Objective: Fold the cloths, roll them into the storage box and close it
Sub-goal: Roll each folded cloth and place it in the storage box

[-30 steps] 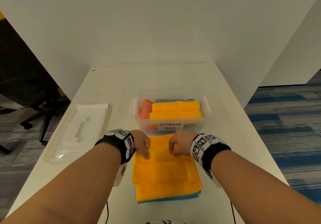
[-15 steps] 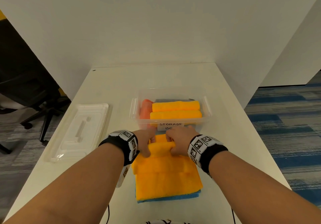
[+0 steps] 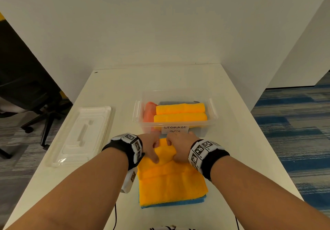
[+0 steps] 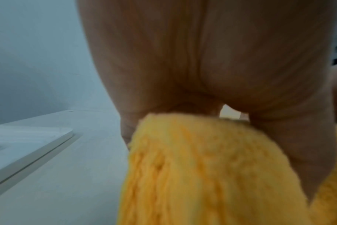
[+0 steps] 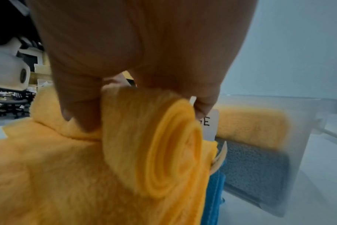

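Observation:
A folded yellow cloth lies on a blue cloth at the table's near middle. Its far end is wound into a roll just in front of the clear storage box. My left hand grips the roll's left end and my right hand grips its right end, where the spiral shows. The box holds two yellow rolls, an orange one and a grey cloth. The clear lid lies flat to the left.
A white wall stands behind the white table. A black office chair is on the floor at the left. Blue striped carpet lies beyond the table's right edge. Thin cables hang at the near edge.
Both hands moved away from me toward the box with the yellow cloth's far end, and the roll grew thicker and tighter under the fingers. The flat part of the cloth looks shorter.

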`<state>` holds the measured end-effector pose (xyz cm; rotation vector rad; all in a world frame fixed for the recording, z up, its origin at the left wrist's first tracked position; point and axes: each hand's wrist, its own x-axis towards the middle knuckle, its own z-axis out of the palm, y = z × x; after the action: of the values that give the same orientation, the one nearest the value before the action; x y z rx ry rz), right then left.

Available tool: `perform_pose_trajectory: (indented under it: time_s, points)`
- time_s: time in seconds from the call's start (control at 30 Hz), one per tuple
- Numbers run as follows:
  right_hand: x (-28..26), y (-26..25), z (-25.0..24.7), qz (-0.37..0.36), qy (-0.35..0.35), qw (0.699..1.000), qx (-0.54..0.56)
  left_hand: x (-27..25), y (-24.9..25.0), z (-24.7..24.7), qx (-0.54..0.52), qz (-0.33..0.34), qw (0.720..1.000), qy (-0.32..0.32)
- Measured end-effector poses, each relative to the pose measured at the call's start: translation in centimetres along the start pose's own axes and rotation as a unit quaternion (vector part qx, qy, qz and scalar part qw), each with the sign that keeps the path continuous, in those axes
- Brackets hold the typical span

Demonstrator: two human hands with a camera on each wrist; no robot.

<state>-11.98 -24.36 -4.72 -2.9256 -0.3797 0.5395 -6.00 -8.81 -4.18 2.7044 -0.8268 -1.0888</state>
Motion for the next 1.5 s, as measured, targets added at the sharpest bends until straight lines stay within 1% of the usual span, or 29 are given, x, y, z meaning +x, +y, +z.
perform_pose_trajectory:
  time_s: [0.07,0.13,0.2,0.27,0.33,0.37,0.4,0.47,0.53,0.6,0.67,0.8,0.87,0.97,1.07,1.13,1.2,1.3,1.43,1.5]
  points:
    - [0.1,0.1,-0.1,0.015,-0.04,0.999,0.016,-0.1,-0.1,-0.1,-0.006,-0.005,1.0,0.019]
    - [0.2,0.2,-0.1,0.027,-0.061,0.997,0.035,-0.3,0.0,-0.2,-0.013,-0.015,0.999,0.025]
    - [0.2,0.2,-0.1,0.028,-0.078,0.995,0.047,-0.7,0.4,-0.2,-0.008,-0.021,1.0,0.012]
    - [0.0,0.0,0.0,0.028,-0.093,0.994,0.058,-0.9,1.0,-0.2,0.027,-0.025,0.999,-0.016]
    - [-0.1,-0.3,0.1,0.035,-0.09,0.994,0.06,-0.8,1.3,0.0,0.055,-0.022,0.997,-0.046]
    - [-0.2,-0.4,0.2,0.038,-0.083,0.994,0.055,-0.7,1.2,0.0,0.053,-0.023,0.997,-0.055]
    - [-0.2,-0.5,0.3,0.042,-0.079,0.995,0.053,-0.7,1.2,0.0,0.05,-0.025,0.997,-0.061]
    - [-0.1,-0.7,0.2,0.048,-0.091,0.993,0.051,-0.8,1.1,-0.2,0.047,-0.027,0.996,-0.072]
    - [0.0,-1.0,0.0,0.037,-0.111,0.993,0.022,-0.8,1.0,-0.4,0.044,-0.031,0.996,-0.077]
    - [-0.1,-1.0,-0.3,0.027,-0.112,0.993,-0.015,-0.8,0.9,-0.6,0.033,-0.036,0.996,-0.073]
    - [-0.1,-0.5,-0.8,0.032,-0.088,0.996,-0.01,-0.9,0.8,-0.8,0.022,-0.043,0.997,-0.061]
    - [-0.4,1.5,-2.1,0.042,-0.034,0.994,0.093,-1.4,0.9,-2.3,-0.023,-0.038,0.999,-0.01]
    - [-0.6,2.3,-3.1,0.051,-0.018,0.992,0.115,-1.2,0.9,-3.4,-0.022,-0.039,0.999,0.016]
    - [-0.5,3.2,-4.3,0.073,0.035,0.991,0.105,-0.8,0.8,-4.7,-0.03,-0.042,0.995,0.089]
    - [-0.3,3.8,-5.1,0.091,0.11,0.988,0.054,-0.5,1.3,-5.4,-0.038,-0.029,0.985,0.168]
    - [0.0,4.0,-5.2,0.095,0.148,0.984,0.034,-0.1,1.7,-5.6,-0.037,-0.02,0.979,0.199]
    - [0.4,4.3,-5.0,0.101,0.163,0.981,0.021,0.3,2.0,-5.9,-0.022,-0.022,0.979,0.202]
    - [0.8,5.0,-4.6,0.109,0.165,0.98,0.011,0.9,1.9,-6.0,0.01,-0.031,0.981,0.193]
    - [1.4,6.3,-5.0,0.119,0.145,0.981,0.051,1.7,1.8,-7.0,0.041,-0.028,0.984,0.169]
    - [1.7,6.9,-5.5,0.12,0.161,0.977,0.068,2.2,1.8,-7.9,0.056,-0.03,0.984,0.166]
